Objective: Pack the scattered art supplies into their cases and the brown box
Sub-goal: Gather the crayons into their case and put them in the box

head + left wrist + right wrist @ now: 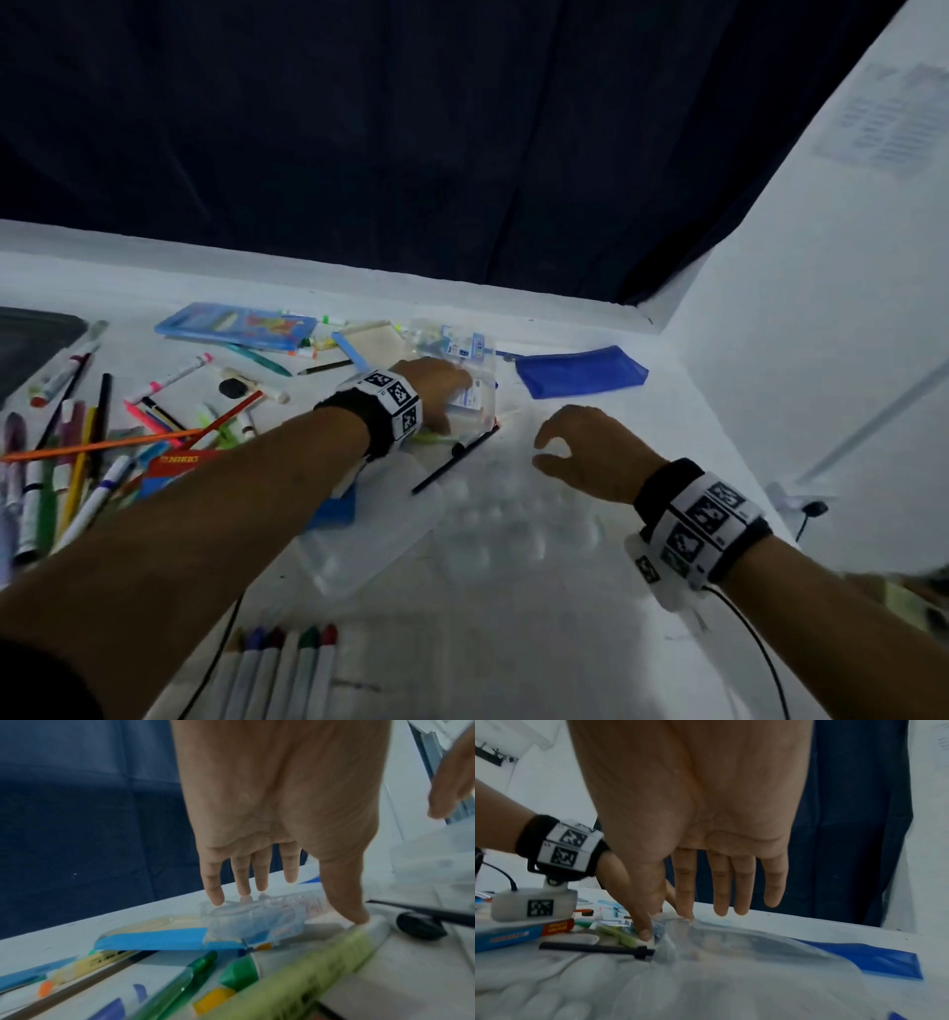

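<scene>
My left hand (452, 395) reaches forward and lies on a clear plastic packet (470, 360) with blue labels. In the left wrist view its fingers (259, 882) are straight and spread over that clear packet (257, 919), and the thumb tip touches a white tube beside it. My right hand (549, 447) hovers to the right over a white palette (493, 519), fingers loosely bent and holding nothing. In the right wrist view its thumb and index tip (685, 912) come down by a clear bag (744, 943). A black brush (454, 460) lies between the hands.
A blue zip pouch (580, 372) lies at the far right and a blue pencil case (236, 324) at the back. Several markers and pencils (77, 452) are heaped on the left, beside a red-and-blue watercolour box (174, 467). Capped markers (292, 663) lie near me. A white wall (821, 308) closes the right side.
</scene>
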